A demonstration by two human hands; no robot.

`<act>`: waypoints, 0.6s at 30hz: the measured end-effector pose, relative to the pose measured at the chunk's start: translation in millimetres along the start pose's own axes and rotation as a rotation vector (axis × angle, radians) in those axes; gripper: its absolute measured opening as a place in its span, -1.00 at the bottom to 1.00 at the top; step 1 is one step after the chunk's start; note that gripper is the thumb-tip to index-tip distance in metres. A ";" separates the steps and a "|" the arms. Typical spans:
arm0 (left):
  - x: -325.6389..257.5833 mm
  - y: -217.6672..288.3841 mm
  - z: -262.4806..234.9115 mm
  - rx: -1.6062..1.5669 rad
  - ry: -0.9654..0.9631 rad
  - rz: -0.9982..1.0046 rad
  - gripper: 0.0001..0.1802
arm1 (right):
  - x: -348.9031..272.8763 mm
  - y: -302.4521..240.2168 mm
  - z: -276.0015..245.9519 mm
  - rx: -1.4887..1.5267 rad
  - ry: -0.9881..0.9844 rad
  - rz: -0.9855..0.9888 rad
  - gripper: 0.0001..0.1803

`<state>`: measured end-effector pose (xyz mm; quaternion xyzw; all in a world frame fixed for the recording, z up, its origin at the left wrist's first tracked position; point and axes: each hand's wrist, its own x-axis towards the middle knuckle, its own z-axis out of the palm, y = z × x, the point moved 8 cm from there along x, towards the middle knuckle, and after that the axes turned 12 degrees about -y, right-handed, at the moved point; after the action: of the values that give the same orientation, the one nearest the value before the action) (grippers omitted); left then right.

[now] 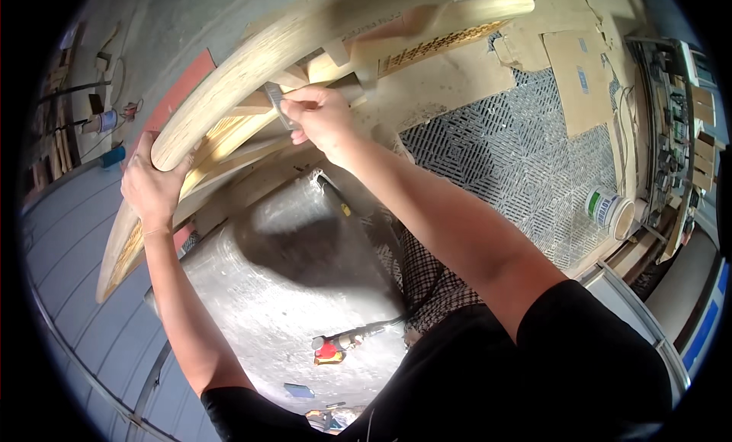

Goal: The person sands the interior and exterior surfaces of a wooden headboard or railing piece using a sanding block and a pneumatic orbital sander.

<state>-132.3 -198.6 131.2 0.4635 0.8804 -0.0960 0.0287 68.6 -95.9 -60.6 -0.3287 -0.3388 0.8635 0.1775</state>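
A long, curved piece of pale wood (252, 76) arcs across the upper left, with slats and cross pieces beneath it. My left hand (155, 181) is wrapped round its lower left part, thumb on the near side. Between the thumb and fingers of my right hand (324, 123) is a thin grey flat strip (277, 105), whose exact kind I cannot make out. That strip is held on edge beside the wooden cross pieces, under the curved piece; whether it touches them is unclear.
Below the wood stands a pale, scuffed work surface (252, 320) with a red and yellow tool (329, 350) and a small blue block (299, 390). A patterned mat (496, 144), cardboard (576, 76) and a white bucket (610, 213) lie to the right, near cluttered shelves (679, 137).
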 end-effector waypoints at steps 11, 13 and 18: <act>-4.1 2.9 0.5 -0.014 0.009 0.005 -0.47 | -12.4 -8.2 0.3 -0.694 0.232 -0.244 -0.93; -5.1 1.1 -0.1 -0.008 0.016 -0.004 -0.47 | -12.8 -6.7 1.6 -0.695 0.243 -0.251 -0.93; 0.3 -0.5 2.2 0.009 0.009 -0.004 -0.47 | -4.7 -1.9 3.1 -0.728 0.205 -0.238 -0.86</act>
<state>-133.0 -199.1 129.0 0.4623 0.8810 -0.0978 0.0226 70.1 -98.5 -55.4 -0.4132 -0.6391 0.6229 0.1812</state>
